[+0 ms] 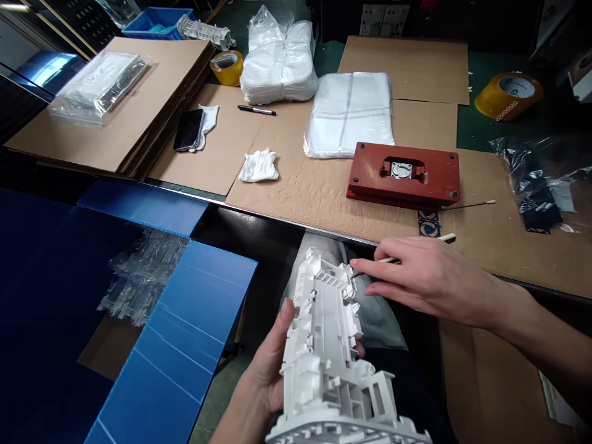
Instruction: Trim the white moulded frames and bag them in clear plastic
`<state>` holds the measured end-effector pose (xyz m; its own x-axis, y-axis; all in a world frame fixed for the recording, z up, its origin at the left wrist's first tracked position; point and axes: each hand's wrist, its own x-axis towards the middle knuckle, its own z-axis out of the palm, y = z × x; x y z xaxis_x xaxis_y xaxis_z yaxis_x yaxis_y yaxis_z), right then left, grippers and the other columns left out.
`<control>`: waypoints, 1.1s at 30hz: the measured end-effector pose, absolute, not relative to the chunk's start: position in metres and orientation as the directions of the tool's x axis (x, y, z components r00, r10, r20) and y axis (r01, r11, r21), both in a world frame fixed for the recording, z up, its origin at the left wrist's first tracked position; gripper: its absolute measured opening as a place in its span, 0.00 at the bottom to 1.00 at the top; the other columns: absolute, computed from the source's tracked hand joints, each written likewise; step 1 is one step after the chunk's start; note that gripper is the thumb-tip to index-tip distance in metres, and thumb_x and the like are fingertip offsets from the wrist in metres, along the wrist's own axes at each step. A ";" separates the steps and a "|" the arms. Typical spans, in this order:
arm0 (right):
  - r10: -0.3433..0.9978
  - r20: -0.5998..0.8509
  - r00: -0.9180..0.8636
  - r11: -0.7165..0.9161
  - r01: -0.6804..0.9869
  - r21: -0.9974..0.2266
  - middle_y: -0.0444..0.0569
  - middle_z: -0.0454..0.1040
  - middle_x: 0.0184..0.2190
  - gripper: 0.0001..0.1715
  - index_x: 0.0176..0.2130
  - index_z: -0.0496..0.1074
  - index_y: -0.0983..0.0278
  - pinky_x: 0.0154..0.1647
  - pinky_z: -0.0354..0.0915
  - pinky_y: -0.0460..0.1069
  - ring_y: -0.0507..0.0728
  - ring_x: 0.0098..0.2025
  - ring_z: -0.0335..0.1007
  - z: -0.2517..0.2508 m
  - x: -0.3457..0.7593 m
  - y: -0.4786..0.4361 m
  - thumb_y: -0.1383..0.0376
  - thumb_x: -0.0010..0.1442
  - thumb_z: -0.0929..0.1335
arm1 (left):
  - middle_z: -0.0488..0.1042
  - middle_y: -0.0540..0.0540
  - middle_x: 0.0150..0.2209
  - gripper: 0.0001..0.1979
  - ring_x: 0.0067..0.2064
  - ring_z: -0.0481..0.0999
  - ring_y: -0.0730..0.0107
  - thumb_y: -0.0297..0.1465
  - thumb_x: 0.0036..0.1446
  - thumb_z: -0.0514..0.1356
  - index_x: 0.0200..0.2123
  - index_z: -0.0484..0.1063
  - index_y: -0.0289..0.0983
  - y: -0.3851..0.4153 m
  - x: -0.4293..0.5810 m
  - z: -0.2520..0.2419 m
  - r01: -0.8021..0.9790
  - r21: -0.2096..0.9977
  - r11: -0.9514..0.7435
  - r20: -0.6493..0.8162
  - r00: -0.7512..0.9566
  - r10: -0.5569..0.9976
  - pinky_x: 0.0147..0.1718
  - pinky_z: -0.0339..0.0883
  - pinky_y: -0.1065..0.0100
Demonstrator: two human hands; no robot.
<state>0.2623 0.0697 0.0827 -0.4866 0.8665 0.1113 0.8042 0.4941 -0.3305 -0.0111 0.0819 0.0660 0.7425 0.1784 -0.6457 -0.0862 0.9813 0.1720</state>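
Head: left grip (266,370) clasps moulding (330,333), right grip (430,277) pinches stick (388,260).

Factory packing bench, tape rolls (507,94), bagged stacks (349,114)

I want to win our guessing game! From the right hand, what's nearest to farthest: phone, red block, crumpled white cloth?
1. Red block, just beyond the right hand.
2. White cloth, farther left.
3. Phone, farthest left.
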 end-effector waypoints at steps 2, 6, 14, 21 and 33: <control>0.826 0.081 -0.558 0.551 0.769 -0.325 0.48 0.72 0.34 0.22 0.55 0.74 0.59 0.30 0.57 0.52 0.56 0.31 0.66 0.085 0.259 0.074 0.52 0.70 0.63 | 0.82 0.33 0.42 0.51 0.51 0.80 0.42 0.72 0.45 0.50 0.47 0.80 0.32 0.079 -0.011 0.069 -0.058 0.179 0.982 -0.655 0.737 0.163 0.56 0.67 0.48; 0.799 0.068 -0.597 0.589 0.756 -0.285 0.47 0.70 0.31 0.21 0.54 0.75 0.58 0.30 0.54 0.52 0.56 0.30 0.62 0.090 0.255 0.080 0.52 0.70 0.64 | 0.82 0.33 0.37 0.54 0.39 0.82 0.48 0.74 0.42 0.45 0.44 0.80 0.33 0.079 -0.009 0.072 -0.072 0.213 0.974 -0.659 0.725 0.198 0.44 0.73 0.51; 0.782 0.083 -0.618 0.618 0.751 -0.232 0.45 0.67 0.30 0.22 0.52 0.75 0.60 0.29 0.51 0.52 0.56 0.29 0.59 0.092 0.255 0.083 0.50 0.68 0.65 | 0.82 0.34 0.37 0.52 0.36 0.81 0.58 0.72 0.47 0.47 0.48 0.79 0.31 0.081 -0.009 0.068 -0.072 0.157 0.985 -0.637 0.755 0.157 0.41 0.74 0.59; 0.773 0.009 -0.634 0.612 0.742 -0.274 0.46 0.68 0.30 0.20 0.52 0.74 0.61 0.28 0.47 0.51 0.55 0.29 0.59 0.095 0.256 0.083 0.52 0.69 0.65 | 0.83 0.35 0.39 0.51 0.41 0.82 0.57 0.65 0.37 0.65 0.49 0.78 0.25 0.081 -0.013 0.059 -0.053 -0.014 0.998 -0.572 0.819 0.035 0.43 0.75 0.64; 0.934 -0.014 -0.357 0.254 0.689 -0.679 0.44 0.75 0.29 0.15 0.36 0.76 0.64 0.31 0.57 0.48 0.52 0.29 0.69 0.058 0.241 0.074 0.54 0.66 0.69 | 0.83 0.37 0.40 0.42 0.41 0.83 0.55 0.55 0.43 0.71 0.54 0.75 0.30 0.081 -0.005 0.066 -0.155 0.083 0.984 -0.682 0.711 0.169 0.45 0.75 0.59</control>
<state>0.2408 0.0736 0.0579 -0.3573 0.9339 -0.0136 0.6893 0.2538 -0.6786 -0.0055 0.0806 0.0664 0.7113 0.1692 -0.6822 -0.1548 0.9845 0.0827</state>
